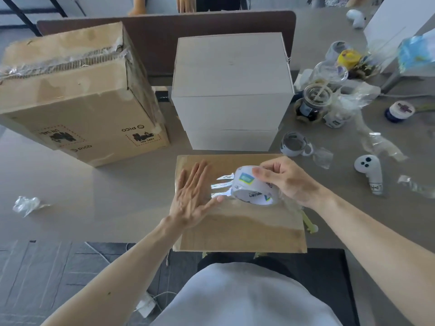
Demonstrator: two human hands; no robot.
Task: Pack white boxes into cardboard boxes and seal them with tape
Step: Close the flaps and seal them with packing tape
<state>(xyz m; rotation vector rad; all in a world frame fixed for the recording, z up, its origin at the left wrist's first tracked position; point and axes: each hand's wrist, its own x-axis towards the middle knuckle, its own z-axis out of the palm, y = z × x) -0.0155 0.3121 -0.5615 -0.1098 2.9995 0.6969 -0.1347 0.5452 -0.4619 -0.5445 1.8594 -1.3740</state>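
right hand (287,182) clamped on the tape roll (253,189), fingers curled over the top of its outer rim; thumb hidden behind the roll; roll stands on edge on top of the cardboard box (235,231), right of the box's middle; open core faces back toward the person, so the roll's axis runs roughly near-far and it would travel left-right; tape strip (221,187) comes off the roll leftward, long axis left-right across the box top, shiny and a bit wrinkled; left hand (190,196) flat, fingers straight and spread, pressing the box top at the strip's left end, thumb tip at the strip's near edge just beside the roll; judgement: roll is light and rigid, rim grip as now is the right hold; film is thin, sticky and wrinkles readily, so it wants tension and a flat palm to smooth it; box looks like stiff corrugated, lid closed, should take palm pressure; white boxes (231,90) stacked just behind the cardboard box, not packed; second cardboard box (77,97) behind and to the left, well apart, top seam roughly taped
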